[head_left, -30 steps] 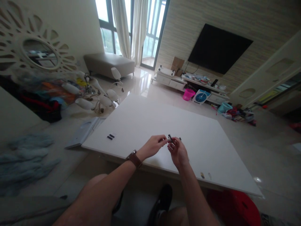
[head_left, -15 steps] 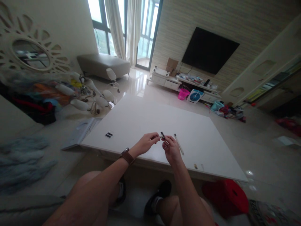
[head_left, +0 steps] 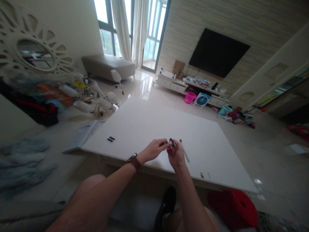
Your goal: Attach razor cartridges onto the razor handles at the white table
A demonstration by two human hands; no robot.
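Right-hand fingers (head_left: 179,148) hold the small dark object (head_left: 172,142) at a changed angle.

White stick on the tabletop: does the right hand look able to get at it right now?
Probably yes: the white stick lies close beside the right hand, with nothing visible between them. That hand's grip is on a small dark part, though, and may need freeing first.

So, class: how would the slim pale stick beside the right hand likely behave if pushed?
The slim pale stick is probably stiff, since it lies straight. Its narrow shape suggests it is light. It may roll or slide, as the white tabletop looks flat and smooth.
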